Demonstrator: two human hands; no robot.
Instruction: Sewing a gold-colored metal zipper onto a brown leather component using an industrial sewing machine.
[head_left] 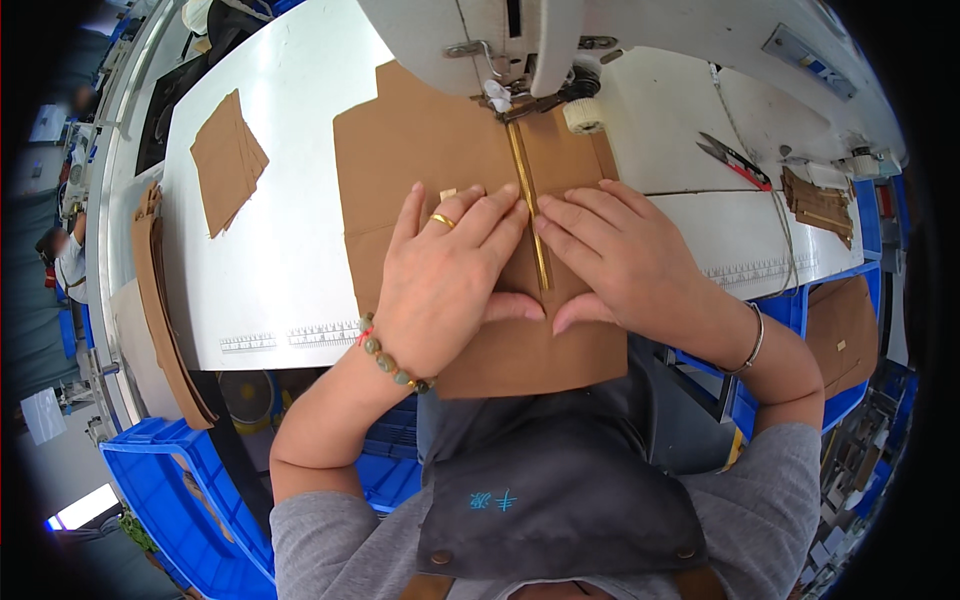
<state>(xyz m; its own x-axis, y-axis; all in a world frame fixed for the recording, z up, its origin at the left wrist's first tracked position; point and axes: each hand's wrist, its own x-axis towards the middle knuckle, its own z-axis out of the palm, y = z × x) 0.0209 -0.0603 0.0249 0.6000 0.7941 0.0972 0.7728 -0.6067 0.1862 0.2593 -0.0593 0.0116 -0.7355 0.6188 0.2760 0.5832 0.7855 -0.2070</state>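
Observation:
A large piece of brown fabric [420, 160] lies on the white sewing table [270, 230], running under the presser foot [520, 100] of a white sewing machine [470, 30]. A gold zipper [530, 200] runs down the fabric's middle from the foot. My left hand [445, 280], with a gold ring and a bead bracelet, presses flat on the fabric just left of the zipper. My right hand [620, 260], with a thin bangle, presses flat just right of it. The thumbs nearly meet below the zipper's end.
A small stack of brown fabric pieces [225, 160] lies at the table's left. Scissors [735, 160] and more brown pieces [820, 205] sit at the right. Brown strips [160, 310] hang over the left edge. Blue bins [180, 490] stand below. Another person [65, 255] is far left.

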